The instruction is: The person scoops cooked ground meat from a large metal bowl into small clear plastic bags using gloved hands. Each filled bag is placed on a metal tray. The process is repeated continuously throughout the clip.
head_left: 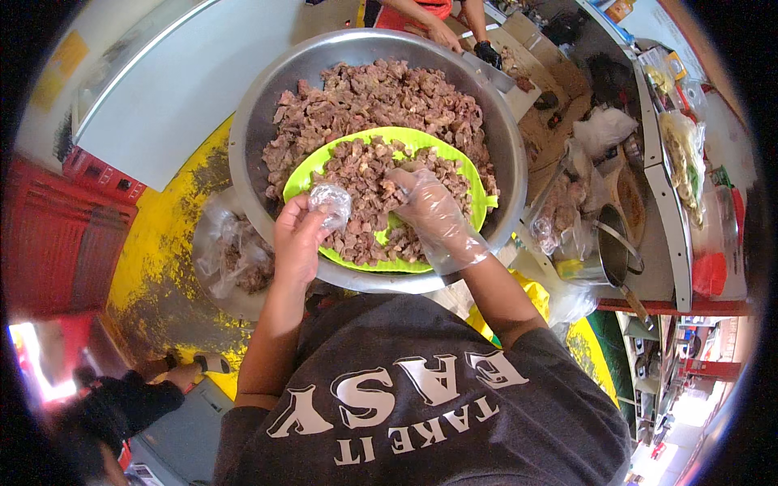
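Observation:
Before me a bright green leaf-shaped plastic tray [302, 176] rests in a large metal basin [248, 164]. Small pieces of chopped meat [358, 164] cover much of the tray. Around its far side, the basin holds a deep heap of larger chopped meat [389, 91]. My left hand [299, 234] pinches a small clear plastic bag [330, 205] over the tray's near left part. A loose clear plastic glove covers my right hand [428, 203]. Its fingers are closed around some small meat pieces at the tray's middle, with the fingertips partly hidden.
Beyond the basin, another person's hand [445, 36] grips a cleaver [492, 73] at a board; their other hand [488, 54] wears a black glove. A plastic bag of meat [243, 261] lies left. At right stand a metal pot [611, 243] and a filled bag [562, 206].

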Demonstrator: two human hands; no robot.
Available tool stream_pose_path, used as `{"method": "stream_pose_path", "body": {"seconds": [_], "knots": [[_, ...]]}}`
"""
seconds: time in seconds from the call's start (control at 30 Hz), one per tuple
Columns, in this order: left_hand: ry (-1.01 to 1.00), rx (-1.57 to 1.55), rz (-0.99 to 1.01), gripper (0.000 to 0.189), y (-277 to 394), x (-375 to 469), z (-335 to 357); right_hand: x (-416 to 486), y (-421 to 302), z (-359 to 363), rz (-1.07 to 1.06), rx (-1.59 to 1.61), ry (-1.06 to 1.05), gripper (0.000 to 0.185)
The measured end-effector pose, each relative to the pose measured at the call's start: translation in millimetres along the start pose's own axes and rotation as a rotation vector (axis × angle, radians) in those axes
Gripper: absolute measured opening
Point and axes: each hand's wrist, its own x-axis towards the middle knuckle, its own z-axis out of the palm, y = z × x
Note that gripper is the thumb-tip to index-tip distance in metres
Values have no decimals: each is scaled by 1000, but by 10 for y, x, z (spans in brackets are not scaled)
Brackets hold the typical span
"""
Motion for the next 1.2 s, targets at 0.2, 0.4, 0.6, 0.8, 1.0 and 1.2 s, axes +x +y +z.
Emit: {"method": "stream_pose_path", "body": {"seconds": [0.2,0.4,0.6,0.8,1.0,1.2], "knots": [[-31,1175,823,30,72,139,264,63,-15,-336,575,753,6,34],[-360,1299,707,33,16,-12,420,-96,67,-397,556,1391,109,40],[-103,907,320,31,-29,-10,415,-198,245,-298,597,1444,166,46],[-422,1474,405,26,-240,188,705,-183,243,-400,626,1384,189,41],[-212,1125,359,10,-444,462,634,-137,281,-548,661,1814,277,40],[-108,845,172,10,-641,644,653,-26,178,-457,488,1717,204,23]]}}
